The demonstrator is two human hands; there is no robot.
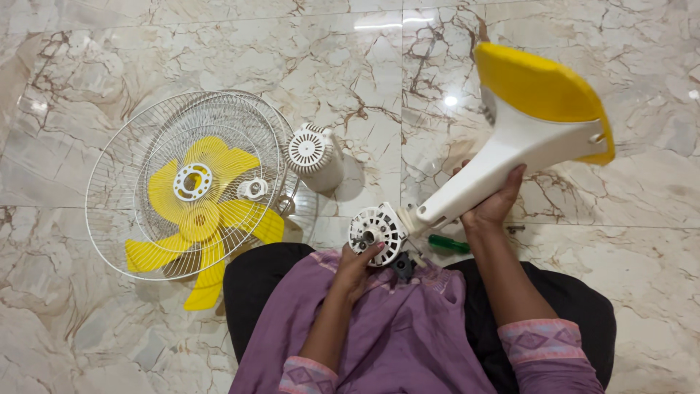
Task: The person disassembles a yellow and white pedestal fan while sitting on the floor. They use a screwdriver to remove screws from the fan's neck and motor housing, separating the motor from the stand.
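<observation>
Fan motor rested on the lap, left hand gripping it, right hand clasping the stand; a loosened grip might drop it onto the tiles.

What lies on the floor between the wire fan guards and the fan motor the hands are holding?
In the head view, a white ribbed plastic motor cover stands on the marble floor, between the white wire fan guards and the white fan motor.

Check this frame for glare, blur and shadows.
Head view: ceiling-light glare streaks the marble floor near the top edge; the yellow fan base looks slightly motion-blurred; the motor cover casts a soft shadow to its right; both hands look sharp.
</observation>
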